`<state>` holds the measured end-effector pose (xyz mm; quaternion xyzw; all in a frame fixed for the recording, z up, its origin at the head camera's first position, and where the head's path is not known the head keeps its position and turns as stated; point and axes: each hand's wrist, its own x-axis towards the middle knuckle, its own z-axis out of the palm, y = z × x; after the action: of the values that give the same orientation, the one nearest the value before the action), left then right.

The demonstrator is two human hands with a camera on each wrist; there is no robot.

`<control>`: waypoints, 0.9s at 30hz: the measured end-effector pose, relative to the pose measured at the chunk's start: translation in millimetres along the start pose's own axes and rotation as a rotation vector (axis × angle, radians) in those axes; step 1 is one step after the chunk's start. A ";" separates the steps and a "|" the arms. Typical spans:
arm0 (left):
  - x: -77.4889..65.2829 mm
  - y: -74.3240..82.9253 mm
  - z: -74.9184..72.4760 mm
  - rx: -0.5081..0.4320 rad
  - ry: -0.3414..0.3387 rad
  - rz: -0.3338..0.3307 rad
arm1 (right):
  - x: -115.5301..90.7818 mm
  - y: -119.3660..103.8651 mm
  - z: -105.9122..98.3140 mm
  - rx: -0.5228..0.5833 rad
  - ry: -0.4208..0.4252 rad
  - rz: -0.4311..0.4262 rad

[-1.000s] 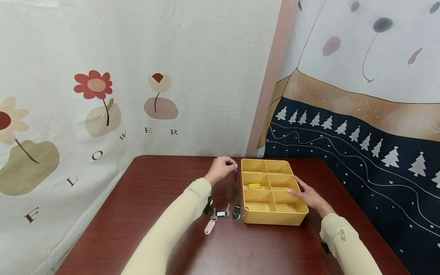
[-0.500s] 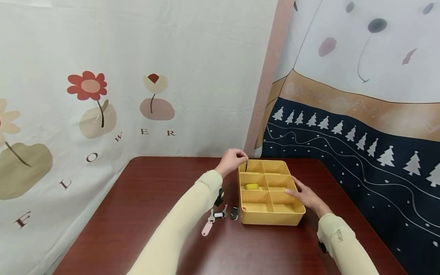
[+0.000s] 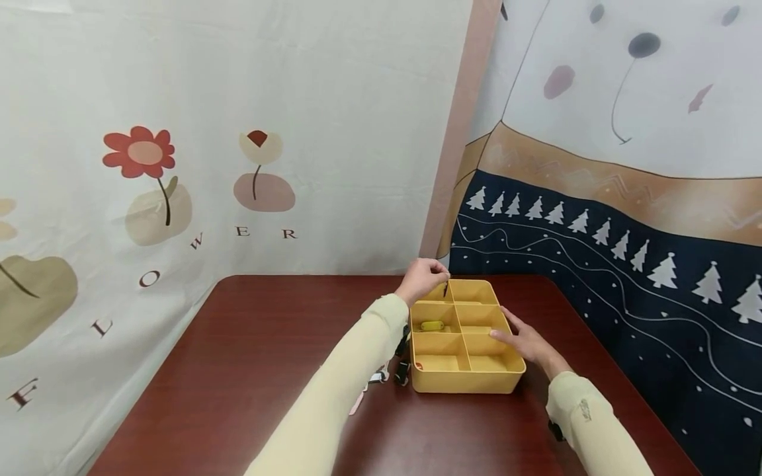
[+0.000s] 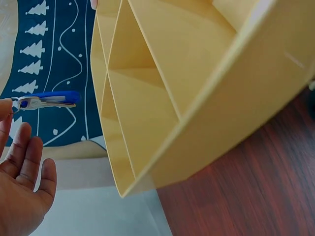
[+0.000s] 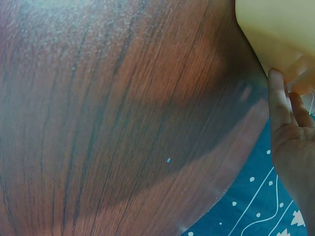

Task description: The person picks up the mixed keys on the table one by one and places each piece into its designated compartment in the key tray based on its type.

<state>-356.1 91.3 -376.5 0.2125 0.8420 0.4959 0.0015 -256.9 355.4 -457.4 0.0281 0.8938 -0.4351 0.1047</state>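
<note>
My left hand (image 3: 421,279) pinches the ring of a key with a blue tag (image 4: 64,96), the key hanging beside the tag. It is above the back left compartment of a yellow box (image 3: 464,382) with several compartments. In the left wrist view the other fingers of this hand are spread and loosely bent. My right hand (image 3: 531,342) holds the box's right wall, thumb over the rim and fingers along the outside. A yellow key tag (image 3: 432,326) lies in the middle left compartment.
Left of the box, on the dark red table (image 3: 256,357), lie a black key tag (image 3: 402,374), a white key tag (image 3: 378,377) and a pink key tag (image 3: 357,403), partly behind the left sleeve. Printed curtains (image 3: 333,132) hang behind the table.
My left hand has carried the key with the blue tag rightward, from beside the box to over its back left compartment. The right hand keeps its hold on the box.
</note>
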 end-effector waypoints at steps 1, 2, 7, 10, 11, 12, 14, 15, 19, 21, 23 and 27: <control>1.6 1.1 2.9 0.002 -0.002 -0.003 | -0.5 0.5 -0.3 -0.005 0.000 0.003; 3.0 2.2 5.8 0.003 -0.004 -0.005 | -0.9 1.0 -0.3 -0.006 0.001 0.006; 10.4 6.8 18.3 0.030 0.004 -0.023 | -1.5 2.3 0.3 0.014 0.001 0.018; 15.2 7.8 24.3 0.047 0.010 -0.032 | -1.1 1.4 1.1 0.021 0.001 0.011; 16.7 8.0 25.9 0.052 0.012 -0.030 | -0.6 0.9 1.3 0.024 0.002 0.010; 17.8 8.4 27.1 0.056 0.014 -0.032 | -0.1 -0.1 1.3 0.025 0.003 0.008; 20.0 9.5 31.6 0.065 0.019 -0.031 | -0.5 0.0 1.5 0.025 0.005 0.006; 20.9 10.1 33.4 0.071 0.023 -0.029 | -0.5 -0.2 1.7 0.027 0.004 0.004; 24.2 10.8 39.7 0.092 0.039 -0.030 | 0.9 -1.6 3.4 0.040 0.010 0.000; 26.3 10.6 43.2 0.101 0.041 -0.034 | 2.2 -1.0 3.8 0.042 0.014 -0.008; 27.3 11.8 46.6 0.103 0.038 -0.035 | 3.2 0.4 3.8 0.044 0.019 -0.013; 28.7 15.4 52.1 0.100 0.030 -0.011 | 2.6 3.8 2.0 0.040 0.024 -0.026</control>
<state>-365.7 151.6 -384.1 0.2002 0.8667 0.4565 -0.0188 -258.6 356.1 -462.1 0.0239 0.8865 -0.4537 0.0876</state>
